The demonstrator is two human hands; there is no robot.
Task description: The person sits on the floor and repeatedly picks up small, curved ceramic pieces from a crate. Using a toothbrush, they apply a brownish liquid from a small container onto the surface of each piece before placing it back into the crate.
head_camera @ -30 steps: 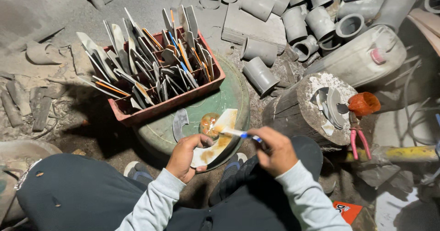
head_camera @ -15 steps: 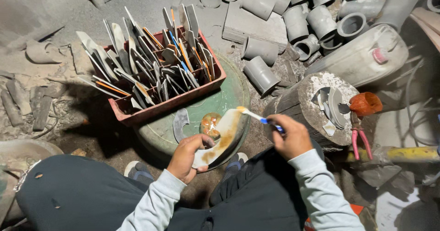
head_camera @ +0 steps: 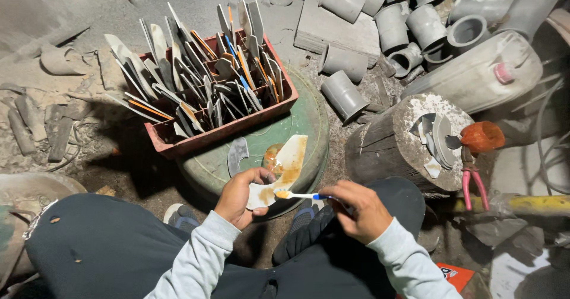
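1. The left hand sat just below the middle of the frame, its fingers curled and pinched on the lower end of a pale curved blade piece.
2. That blade piece ran on a slant, its long axis going from the grip at lower left up to a squared tip at upper right; most of its length stood clear above the hand. Its upturned face was smeared with orange-brown paste.
3. The right hand, right of centre and low in the frame, was closed around the blue handle of a toothbrush.
4. The toothbrush lay nearly level, with its head pointing left out of the fist. The bristles, loaded with orange paste, touched the lower part of the blade piece just beside the left hand's thumb.
5. Behind the blade piece lay a round green lid, with a small pot of orange paste on it.
6. A red crate packed with upright blades stood on the lid toward the upper left.
7. A wooden stump stood to the right, with red-handled pliers hanging off its right edge.
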